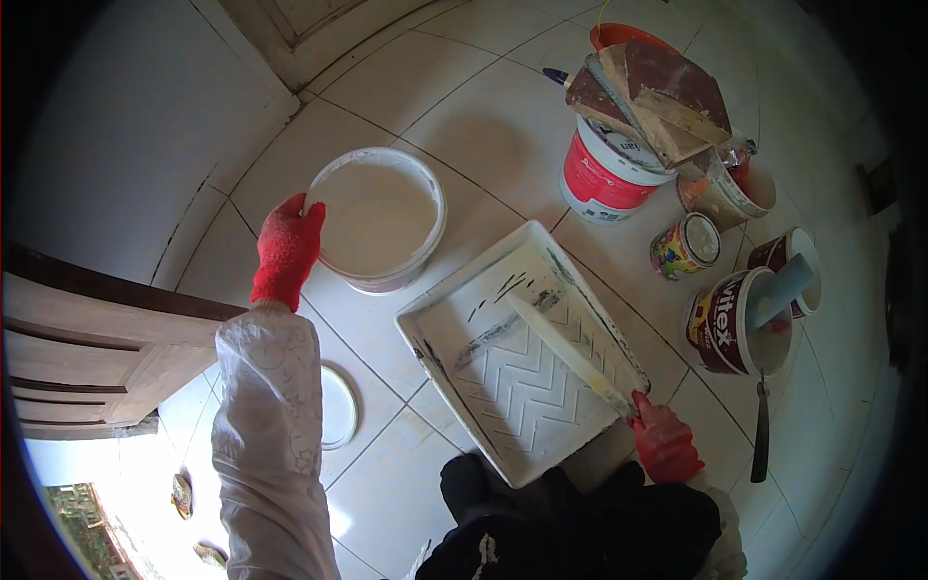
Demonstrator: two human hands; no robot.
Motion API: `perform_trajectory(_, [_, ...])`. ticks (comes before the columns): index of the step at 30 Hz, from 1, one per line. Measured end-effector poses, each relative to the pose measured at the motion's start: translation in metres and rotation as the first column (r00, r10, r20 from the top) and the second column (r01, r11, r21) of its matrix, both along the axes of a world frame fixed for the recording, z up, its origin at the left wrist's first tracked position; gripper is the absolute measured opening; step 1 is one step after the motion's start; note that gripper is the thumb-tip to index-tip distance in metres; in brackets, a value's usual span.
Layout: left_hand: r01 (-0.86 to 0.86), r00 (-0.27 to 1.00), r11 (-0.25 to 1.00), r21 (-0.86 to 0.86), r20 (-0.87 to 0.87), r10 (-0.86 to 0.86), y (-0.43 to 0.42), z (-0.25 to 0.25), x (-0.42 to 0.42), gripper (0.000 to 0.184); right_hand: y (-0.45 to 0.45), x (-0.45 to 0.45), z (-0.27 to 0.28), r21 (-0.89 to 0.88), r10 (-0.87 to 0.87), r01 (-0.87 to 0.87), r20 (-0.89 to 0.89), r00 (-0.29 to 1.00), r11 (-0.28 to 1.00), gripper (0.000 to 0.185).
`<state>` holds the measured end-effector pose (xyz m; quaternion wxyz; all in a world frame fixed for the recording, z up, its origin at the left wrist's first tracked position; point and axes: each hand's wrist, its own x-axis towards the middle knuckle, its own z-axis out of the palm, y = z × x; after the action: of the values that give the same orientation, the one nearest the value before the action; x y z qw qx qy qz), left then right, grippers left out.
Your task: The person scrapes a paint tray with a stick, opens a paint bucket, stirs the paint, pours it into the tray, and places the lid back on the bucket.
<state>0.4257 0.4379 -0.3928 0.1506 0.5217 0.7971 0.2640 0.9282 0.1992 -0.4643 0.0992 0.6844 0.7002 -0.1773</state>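
Observation:
My left hand (288, 249), in a red glove, is closed on the left rim of a white bucket (437, 208) filled with off-white paint. My right hand (663, 440), also gloved in red, is closed around the near end of a pale, paint-coated stick (570, 356). That stick slants over a white paint tray (503, 466) with zigzag ridges and dark smears. The tray lies on the floor in front of my knees. Fingertips of the right hand are partly hidden beside the tray's right corner.
On the right stand a red-and-white bucket (609, 179) topped with stained wooden blocks (667, 92), a small paint can (684, 246), a Vitex tub (720, 324) and a dark-handled tool (761, 435). A round white lid (338, 406) lies left. A wooden door (116, 358) stands at far left.

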Motion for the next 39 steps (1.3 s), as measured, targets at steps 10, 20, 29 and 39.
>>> perform_trajectory(10, [0.006, 0.973, 0.998, 0.06, -0.231, 0.008, -0.017, 0.002, 0.02, 0.038, 0.02, -0.041, 0.019, -0.265, 0.012, -0.075, -0.232, 0.973, 0.961, 0.065])
perform_trajectory(20, [0.014, 0.967, 0.985, 0.172, -0.253, 0.03, -0.029, 0.002, 0.035, 0.034, 0.029, -0.053, 0.036, -0.314, 0.055, -0.099, -0.145, 0.988, 0.944, 0.064])
perform_trajectory(29, [0.011, 0.972, 0.977, 0.215, -0.232, 0.04, -0.04, 0.003, 0.05, 0.031, 0.027, -0.051, 0.052, -0.303, 0.087, -0.121, -0.123, 0.989, 0.945, 0.062])
perform_trajectory(39, [0.117, 0.966, 0.949, 0.291, -0.254, -0.041, -0.052, -0.008, 0.048, 0.029, 0.024, -0.018, 0.022, -0.234, -0.106, 0.081, -0.096, 0.99, 0.969, 0.06])
